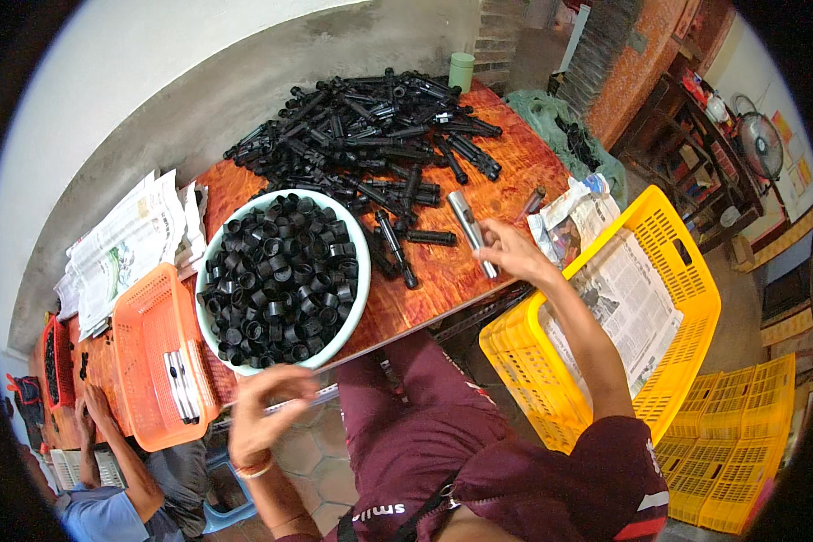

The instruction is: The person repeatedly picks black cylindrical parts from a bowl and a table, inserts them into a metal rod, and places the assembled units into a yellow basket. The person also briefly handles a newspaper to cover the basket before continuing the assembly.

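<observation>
My right hand [508,251] is closed around the lower part of a silver metal tube [465,221], held at a tilt above the table's right part. My left hand [266,411] hovers just off the table's front edge, with its thumb and fingers apart and nothing seen in them. Beside it stands a pale round basin [363,298] heaped with short black ring-shaped caps [280,271]. Behind the basin lies a big pile of black tubular parts like flashlight bodies [361,135]. One longer black tube [395,248] lies nearer, between the basin and my right hand.
A yellow crate [696,271] lined with newspaper stands at my right, near stacked yellow crates [723,443]. An orange basket [144,352] holding silver tubes [181,388] is left of the basin. A co-worker [126,488] sits further left. Newspapers [126,244] lie by the wall.
</observation>
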`<state>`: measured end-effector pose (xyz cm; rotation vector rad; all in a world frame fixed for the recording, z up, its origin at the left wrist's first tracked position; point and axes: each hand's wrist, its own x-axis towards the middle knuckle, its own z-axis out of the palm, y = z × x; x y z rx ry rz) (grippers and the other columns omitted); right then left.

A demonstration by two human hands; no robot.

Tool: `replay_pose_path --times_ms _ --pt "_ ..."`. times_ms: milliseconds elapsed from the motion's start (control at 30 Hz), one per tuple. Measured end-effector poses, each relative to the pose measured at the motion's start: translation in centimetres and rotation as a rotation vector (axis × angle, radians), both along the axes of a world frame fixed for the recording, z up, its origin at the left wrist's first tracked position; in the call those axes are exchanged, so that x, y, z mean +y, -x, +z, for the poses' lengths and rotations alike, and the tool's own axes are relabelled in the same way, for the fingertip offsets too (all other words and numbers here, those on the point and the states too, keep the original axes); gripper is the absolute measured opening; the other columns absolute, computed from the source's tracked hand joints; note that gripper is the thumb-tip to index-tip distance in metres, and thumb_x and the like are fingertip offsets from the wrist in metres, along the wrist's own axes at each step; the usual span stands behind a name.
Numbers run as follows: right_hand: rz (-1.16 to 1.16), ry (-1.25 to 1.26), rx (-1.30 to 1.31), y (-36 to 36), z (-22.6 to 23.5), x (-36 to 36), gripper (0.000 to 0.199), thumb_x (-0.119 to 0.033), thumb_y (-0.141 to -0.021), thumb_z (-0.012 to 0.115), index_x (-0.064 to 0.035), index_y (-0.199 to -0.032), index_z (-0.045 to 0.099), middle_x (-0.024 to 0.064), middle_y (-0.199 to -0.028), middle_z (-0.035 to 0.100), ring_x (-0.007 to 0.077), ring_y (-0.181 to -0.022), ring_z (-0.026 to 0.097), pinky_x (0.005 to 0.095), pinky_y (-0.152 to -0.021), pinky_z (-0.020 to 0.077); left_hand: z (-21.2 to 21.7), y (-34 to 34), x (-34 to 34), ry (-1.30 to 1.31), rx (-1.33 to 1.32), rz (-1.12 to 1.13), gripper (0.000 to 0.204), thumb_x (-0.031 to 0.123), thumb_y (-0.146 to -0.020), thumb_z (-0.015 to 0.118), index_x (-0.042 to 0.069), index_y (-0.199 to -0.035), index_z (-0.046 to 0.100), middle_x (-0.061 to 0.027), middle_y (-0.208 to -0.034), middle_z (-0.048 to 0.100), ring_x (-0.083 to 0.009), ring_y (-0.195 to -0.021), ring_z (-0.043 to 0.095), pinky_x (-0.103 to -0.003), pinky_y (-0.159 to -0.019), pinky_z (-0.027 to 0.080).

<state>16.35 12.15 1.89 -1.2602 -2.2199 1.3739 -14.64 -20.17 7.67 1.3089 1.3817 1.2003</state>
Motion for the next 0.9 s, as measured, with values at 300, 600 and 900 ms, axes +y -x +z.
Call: replay_pose_path --times_ms 300,600,900 --pt "0.395 0.094 0.084 3.1 3.3 -11.1 0.059 -0.021 -0.083 0.07 -0.0037 -0.133 0.043 0.014 -0.093 0.065 0.0219 -0.078 0.065 0.0371 -0.071 0.0528 -11.2 -14.0 11.6 0.21 -0.979 0.083 0.037 0.031 -0.095 0.06 0.0 -0.114 0.053 -0.0059 -0.103 0.058 -0.0126 -0.088 0.057 -0.028 -0.076 0.05" --pt "0.176 -0.417 -0.287 4.9 1.6 -0.7 0.04 -0.033 -0.085 0.066 0.0002 -0.106 0.064 0.0155 -0.094 0.063 0.0324 -0.096 0.062 0.0416 -0.081 0.0494 -11.2 -14.6 9.9 0.261 -0.984 0.265 0.024 0.029 -0.094 0.06 0.009 -0.083 0.051 -0.0008 -0.068 0.049 -0.0131 -0.059 0.05 -0.028 -0.053 0.045" --pt "0.37 -0.628 -0.423 8.9 -5.1 3.1 0.038 -0.016 -0.087 0.063 0.0046 -0.117 0.052 0.0235 -0.125 0.049 0.0361 -0.121 0.046 0.0496 -0.098 0.0413 -10.8 -15.2 9.6 0.292 -1.062 0.248 0.031 0.027 -0.094 0.06 0.014 -0.071 0.042 0.0037 -0.055 0.036 -0.0081 -0.047 0.035 -0.023 -0.044 0.031"
